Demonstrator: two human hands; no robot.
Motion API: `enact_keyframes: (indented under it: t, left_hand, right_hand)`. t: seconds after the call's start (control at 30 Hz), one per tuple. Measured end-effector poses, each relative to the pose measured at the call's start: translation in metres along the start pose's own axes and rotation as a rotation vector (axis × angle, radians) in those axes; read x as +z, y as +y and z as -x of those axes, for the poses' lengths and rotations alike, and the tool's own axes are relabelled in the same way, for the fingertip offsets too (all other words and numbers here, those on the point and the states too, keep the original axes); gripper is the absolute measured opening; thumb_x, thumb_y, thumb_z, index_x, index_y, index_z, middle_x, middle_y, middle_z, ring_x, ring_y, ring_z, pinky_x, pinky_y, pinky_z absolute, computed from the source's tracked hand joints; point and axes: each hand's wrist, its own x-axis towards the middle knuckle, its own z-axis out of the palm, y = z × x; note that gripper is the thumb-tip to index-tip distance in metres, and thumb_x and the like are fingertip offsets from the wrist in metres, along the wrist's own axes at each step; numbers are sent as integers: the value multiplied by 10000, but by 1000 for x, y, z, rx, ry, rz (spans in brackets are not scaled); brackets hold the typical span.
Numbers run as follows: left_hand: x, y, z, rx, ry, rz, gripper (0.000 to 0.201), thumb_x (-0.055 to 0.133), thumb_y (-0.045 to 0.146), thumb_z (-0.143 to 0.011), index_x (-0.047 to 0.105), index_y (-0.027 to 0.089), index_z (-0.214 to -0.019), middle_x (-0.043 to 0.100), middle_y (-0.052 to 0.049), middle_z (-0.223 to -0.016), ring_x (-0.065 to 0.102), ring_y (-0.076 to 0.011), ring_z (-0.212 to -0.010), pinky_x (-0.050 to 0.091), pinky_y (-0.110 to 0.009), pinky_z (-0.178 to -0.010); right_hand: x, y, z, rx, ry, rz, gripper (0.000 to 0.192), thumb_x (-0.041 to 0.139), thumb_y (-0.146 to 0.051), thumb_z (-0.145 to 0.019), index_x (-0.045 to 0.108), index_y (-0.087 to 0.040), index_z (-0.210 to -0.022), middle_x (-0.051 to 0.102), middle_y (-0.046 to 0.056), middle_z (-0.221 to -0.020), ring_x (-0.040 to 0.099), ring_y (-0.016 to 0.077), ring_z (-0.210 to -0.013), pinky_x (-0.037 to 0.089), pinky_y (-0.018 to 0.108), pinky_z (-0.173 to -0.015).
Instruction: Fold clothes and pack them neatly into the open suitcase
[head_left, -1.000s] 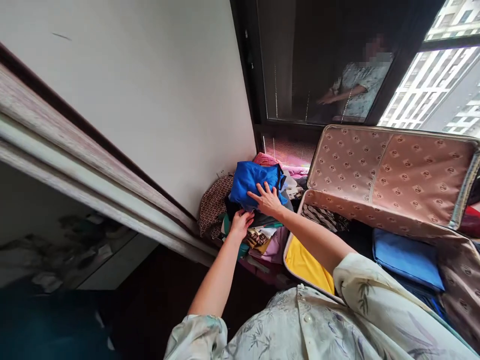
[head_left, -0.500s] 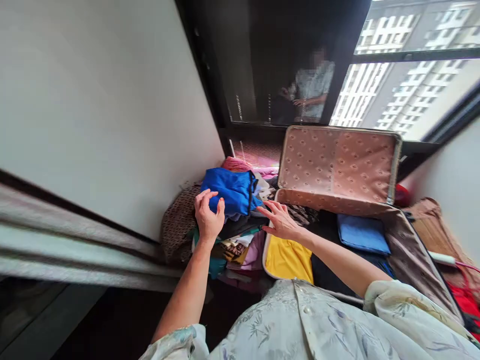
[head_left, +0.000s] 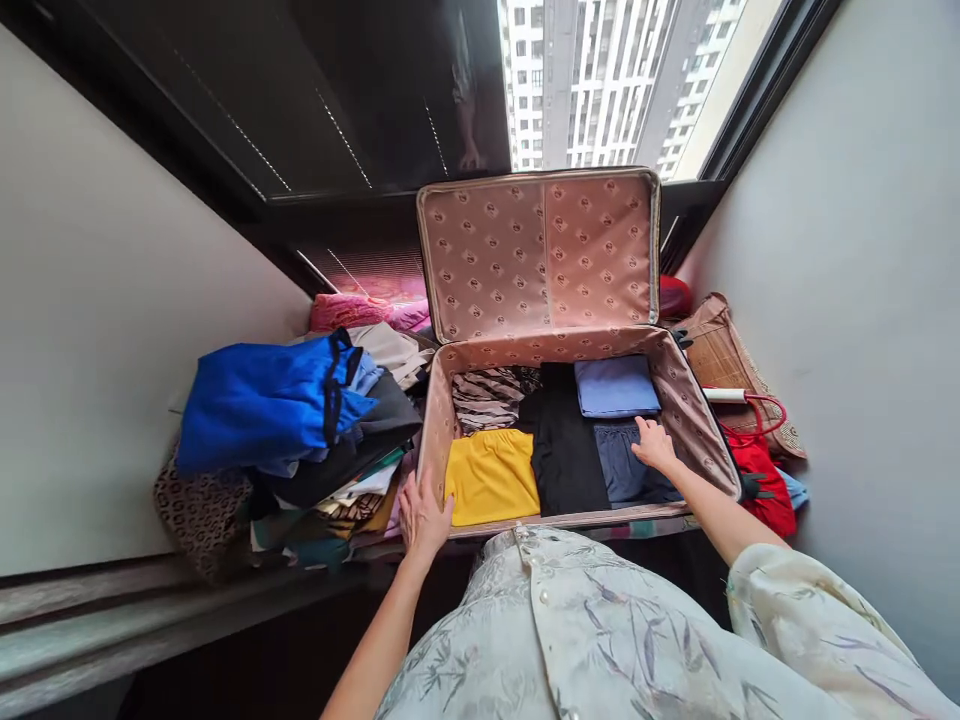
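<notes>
My left hand (head_left: 422, 517) rests flat on the near left corner of the open suitcase (head_left: 694, 425), fingers spread over its rim beside the folded yellow garment (head_left: 491, 476); its grip is wide and holds nothing. My right hand (head_left: 655, 444) lies open on the dark blue garment (head_left: 626, 470) in the near right part of the case, fingers loose, nothing clasped.

Inside the suitcase the yellow piece fills the near left corner, a striped piece (head_left: 489, 396) lies behind it at the far left, a black garment (head_left: 562, 440) runs down the middle, and a folded light blue piece (head_left: 615, 386) sits at the far right. The lid (head_left: 538, 252) stands upright at the far edge, lined in pinkish patterned fabric, leaning toward the window (head_left: 600, 80), through which tall buildings show.

Just left of the case is a heap of clothes (head_left: 330, 480) topped by a bright blue bundle (head_left: 266, 405), pressed against the pale wall (head_left: 97, 350). A pink roll (head_left: 352, 312) lies behind the heap. On the right, between the case and the other wall, sit a woven brown bag (head_left: 724, 360) and something red (head_left: 765, 475).
</notes>
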Motion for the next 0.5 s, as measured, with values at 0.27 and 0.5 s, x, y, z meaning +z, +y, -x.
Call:
enact_keyframes:
  t: [0.27, 0.5]
  left_hand:
    - [3, 14, -3, -112, -87, -173, 621, 564, 348, -925, 469, 170, -1513, 317, -227, -1602, 447, -381, -1388, 437, -503, -1087]
    - [1, 18, -5, -157, -121, -242, 566, 554, 336, -929, 519, 174, -1470, 345, -224, -1557, 479, -371, -1346, 462, -490, -1058]
  right_hand:
    - [22, 3, -88, -181, 96, 159, 775, 545, -134, -868, 333, -222, -1609, 251, 246, -1673, 227, 373, -1533, 273, 540, -1145]
    - [19, -2, -118, -209, 35, 199, 707, 499, -144, -923, 381, -319, -1598, 281, 254, -1659, 327, 434, -1488, 298, 597, -1098]
